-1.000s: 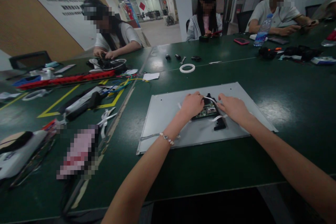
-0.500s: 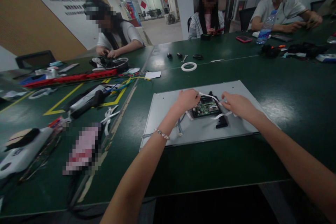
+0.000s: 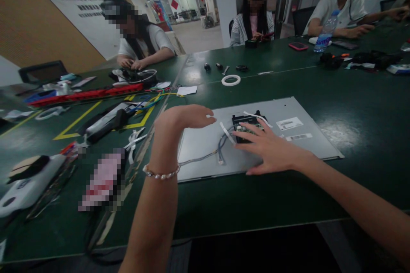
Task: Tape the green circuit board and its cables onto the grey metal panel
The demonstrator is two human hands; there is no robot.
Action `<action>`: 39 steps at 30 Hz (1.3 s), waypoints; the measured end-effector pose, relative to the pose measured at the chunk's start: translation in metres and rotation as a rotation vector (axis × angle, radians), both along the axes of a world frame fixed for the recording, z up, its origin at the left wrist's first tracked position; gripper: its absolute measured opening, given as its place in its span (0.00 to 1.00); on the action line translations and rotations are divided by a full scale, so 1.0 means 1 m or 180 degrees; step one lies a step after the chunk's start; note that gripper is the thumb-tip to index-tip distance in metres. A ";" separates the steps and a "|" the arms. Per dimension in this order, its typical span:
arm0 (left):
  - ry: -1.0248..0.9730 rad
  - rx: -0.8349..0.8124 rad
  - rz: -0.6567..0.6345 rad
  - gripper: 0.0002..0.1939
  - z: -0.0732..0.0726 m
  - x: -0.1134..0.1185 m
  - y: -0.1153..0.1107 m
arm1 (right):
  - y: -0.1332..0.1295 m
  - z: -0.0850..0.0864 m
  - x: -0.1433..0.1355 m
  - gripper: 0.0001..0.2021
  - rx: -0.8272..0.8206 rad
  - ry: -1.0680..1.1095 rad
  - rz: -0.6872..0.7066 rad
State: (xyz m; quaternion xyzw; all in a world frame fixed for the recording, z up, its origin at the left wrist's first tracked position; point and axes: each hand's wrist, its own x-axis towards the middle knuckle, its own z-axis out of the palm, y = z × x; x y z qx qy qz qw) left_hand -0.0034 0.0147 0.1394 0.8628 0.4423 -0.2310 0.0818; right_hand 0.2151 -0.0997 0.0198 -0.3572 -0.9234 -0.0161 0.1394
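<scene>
A flat grey metal panel (image 3: 205, 166) lies on the table in front of me. At its middle sits a black bracket (image 3: 245, 118) with a green circuit board (image 3: 243, 129), partly covered by my right hand (image 3: 265, 143), whose fingers are spread over it. One white tape strip (image 3: 256, 116) runs over the bracket's upper edge, and another white strip (image 3: 226, 132) lies at its left side. My left hand (image 3: 187, 117) is over the panel's far left corner, fingers outstretched, a small gap showing at the tips. A grey cable (image 3: 220, 149) with a white connector rests on the panel.
Beyond the panel lie a white tape roll (image 3: 230, 80) and a small wrench (image 3: 226, 70). On the left are a red strip (image 3: 89, 97), a black-and-white device (image 3: 105, 123) and scraps of tape (image 3: 133, 140). Three other people sit around the table (image 3: 272, 204); a water bottle (image 3: 325, 36) stands far right.
Both hands have come away from the white tape strip they were at. My left hand moved left; my right hand moved left and spread over the board. Labels on the panel's right are now uncovered.
</scene>
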 end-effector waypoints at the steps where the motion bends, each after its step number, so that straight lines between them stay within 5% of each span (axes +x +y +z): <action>1: 0.0028 0.0007 0.0013 0.26 0.003 0.001 -0.003 | -0.003 -0.001 -0.007 0.34 0.0022 -0.0082 0.0065; 5: -0.0043 0.0080 -0.0076 0.27 0.014 0.001 -0.014 | -0.006 0.002 -0.015 0.29 0.0058 -0.0130 -0.0111; 11: -0.0096 0.0131 -0.0106 0.29 0.017 -0.010 -0.016 | -0.024 0.006 0.004 0.20 0.0350 -0.0291 -0.1260; 17: -0.0077 0.0185 -0.0129 0.30 0.019 -0.009 -0.017 | -0.061 -0.021 -0.009 0.28 0.0371 -0.0350 -0.1331; 26: -0.0050 0.0056 -0.0079 0.26 0.026 0.004 -0.032 | -0.065 -0.034 -0.027 0.44 0.0063 -0.0317 -0.1412; 34: -0.0218 0.0033 -0.0157 0.25 0.027 0.003 -0.036 | -0.062 -0.022 -0.037 0.26 0.0211 -0.0275 -0.1441; 39: -0.0281 0.0076 -0.0123 0.26 0.027 -0.002 -0.035 | -0.068 -0.021 -0.053 0.26 0.0356 -0.0377 -0.1624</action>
